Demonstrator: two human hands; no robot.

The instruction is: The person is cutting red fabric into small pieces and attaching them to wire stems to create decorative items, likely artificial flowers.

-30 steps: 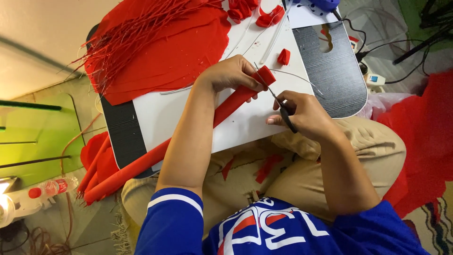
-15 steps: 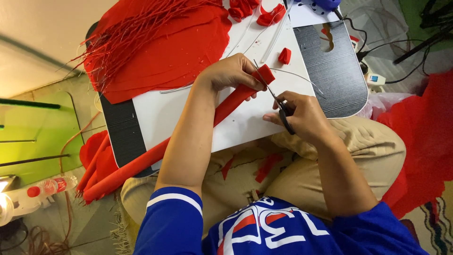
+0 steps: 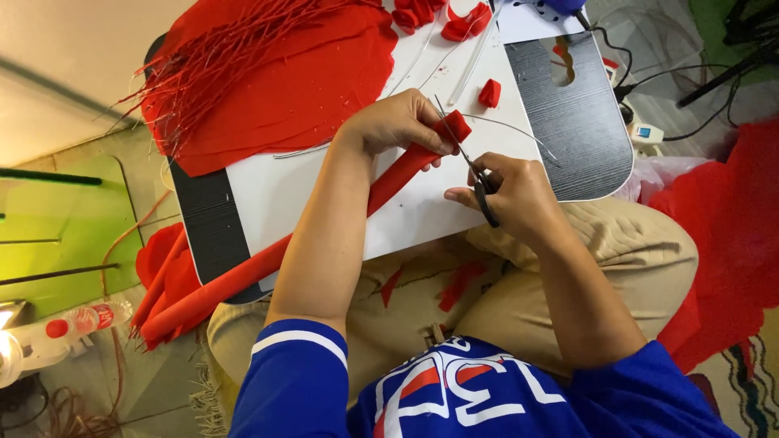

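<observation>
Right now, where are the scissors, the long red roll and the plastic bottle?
scissors [image 3: 484, 193]: head view, dark handle in the right hand.
long red roll [image 3: 243, 276]: head view, middle of its length.
plastic bottle [image 3: 77, 322]: head view, clear body.

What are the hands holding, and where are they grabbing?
The left hand grips the long red roll near its top end. The right hand holds scissors by the handles.
</observation>
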